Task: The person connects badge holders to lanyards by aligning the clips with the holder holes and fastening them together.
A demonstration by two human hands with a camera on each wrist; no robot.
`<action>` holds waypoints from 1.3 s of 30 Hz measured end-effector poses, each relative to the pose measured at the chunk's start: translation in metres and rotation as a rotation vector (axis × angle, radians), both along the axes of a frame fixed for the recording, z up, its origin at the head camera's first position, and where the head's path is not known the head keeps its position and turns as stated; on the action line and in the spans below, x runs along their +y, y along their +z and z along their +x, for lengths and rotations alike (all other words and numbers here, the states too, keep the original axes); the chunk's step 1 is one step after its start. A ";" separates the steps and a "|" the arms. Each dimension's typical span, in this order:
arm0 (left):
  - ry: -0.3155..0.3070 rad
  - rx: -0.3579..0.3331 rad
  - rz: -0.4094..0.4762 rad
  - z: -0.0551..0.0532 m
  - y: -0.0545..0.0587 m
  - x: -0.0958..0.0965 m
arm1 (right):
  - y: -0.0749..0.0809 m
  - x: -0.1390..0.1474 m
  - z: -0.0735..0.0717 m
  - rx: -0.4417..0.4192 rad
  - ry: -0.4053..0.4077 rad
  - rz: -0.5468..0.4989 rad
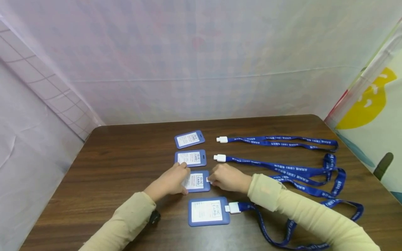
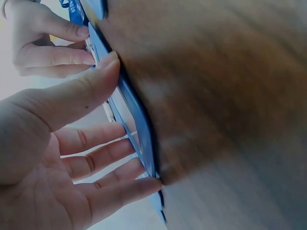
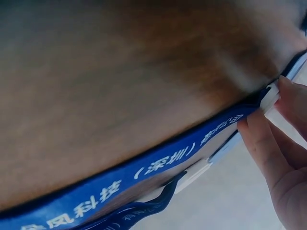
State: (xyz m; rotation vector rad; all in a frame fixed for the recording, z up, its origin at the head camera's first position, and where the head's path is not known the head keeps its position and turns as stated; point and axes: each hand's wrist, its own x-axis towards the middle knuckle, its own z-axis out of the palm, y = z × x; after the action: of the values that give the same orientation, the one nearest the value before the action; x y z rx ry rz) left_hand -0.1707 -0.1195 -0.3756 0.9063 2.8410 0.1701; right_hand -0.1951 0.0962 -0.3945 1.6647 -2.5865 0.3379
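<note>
A blue card holder (image 1: 200, 182) with a white printed card lies third from the back in the column on the table. My left hand (image 1: 171, 179) holds it at its left end, thumb on the near edge and fingers on the far side. My right hand (image 1: 230, 177) pinches the white clip (image 3: 270, 97) of a blue lanyard (image 3: 158, 163) at the holder's right end, where the slot is. Fingers partly hide the clip. In the left wrist view, the holder (image 2: 139, 117) spans between thumb and fingertips, close over the wood.
Nearest me lies a card holder (image 1: 208, 211) with a lanyard's white clip (image 1: 233, 207) at its slot. Two more holders, one at the back (image 1: 190, 139) and one before it (image 1: 198, 158), face separate lanyards with white clips (image 1: 222, 139). Lanyard straps (image 1: 289, 170) spread rightward under my right forearm.
</note>
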 end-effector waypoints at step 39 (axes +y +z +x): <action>0.135 0.156 0.330 0.002 0.009 -0.017 | 0.011 0.031 -0.013 0.049 -0.310 -0.077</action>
State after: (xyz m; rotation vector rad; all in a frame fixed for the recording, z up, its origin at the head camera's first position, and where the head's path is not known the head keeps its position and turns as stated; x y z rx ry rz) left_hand -0.1691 -0.1370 -0.3669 0.8131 3.0766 0.6269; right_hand -0.2081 0.1271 -0.3835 1.2066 -2.6994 0.3678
